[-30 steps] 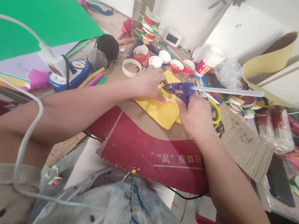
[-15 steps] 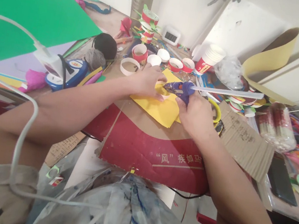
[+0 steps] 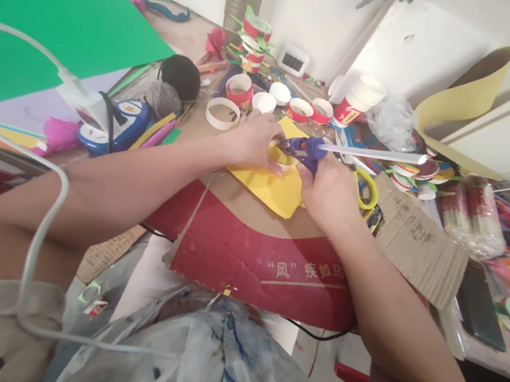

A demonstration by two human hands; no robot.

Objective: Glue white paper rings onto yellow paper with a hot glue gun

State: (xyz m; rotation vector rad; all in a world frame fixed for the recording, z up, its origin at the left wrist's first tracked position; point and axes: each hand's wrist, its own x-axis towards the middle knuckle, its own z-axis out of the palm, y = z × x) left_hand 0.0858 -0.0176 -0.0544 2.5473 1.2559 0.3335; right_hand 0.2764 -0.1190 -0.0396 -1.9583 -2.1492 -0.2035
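Note:
A blue hot glue gun point(image 3: 309, 152) is gripped in my right hand point(image 3: 335, 195), a long white glue stick point(image 3: 378, 154) jutting from its back end. Its nozzle points left, at a small ring cut from a paper cup point(image 3: 282, 173), which stands on a yellow paper sheet point(image 3: 269, 190). My left hand point(image 3: 258, 142) curls its fingers and thumb around that ring, partly hiding it. Beneath the sheet lies a red and brown cardboard piece point(image 3: 236, 246). Just right of my right hand are yellow-handled scissors point(image 3: 371, 191).
Behind my hands sit several cut cup rings point(image 3: 222, 114) and stacked paper cups point(image 3: 358, 97). A green sheet point(image 3: 57, 27) and a blue device with a plug point(image 3: 121, 126) are at left. Corrugated cardboard point(image 3: 418, 238) and a phone point(image 3: 482, 307) lie right; a white cable point(image 3: 40, 233) crosses my left arm.
The glue gun and my right hand have shifted slightly left, and the glue stick's far end has moved left with them. My left hand keeps its hold on the ring.

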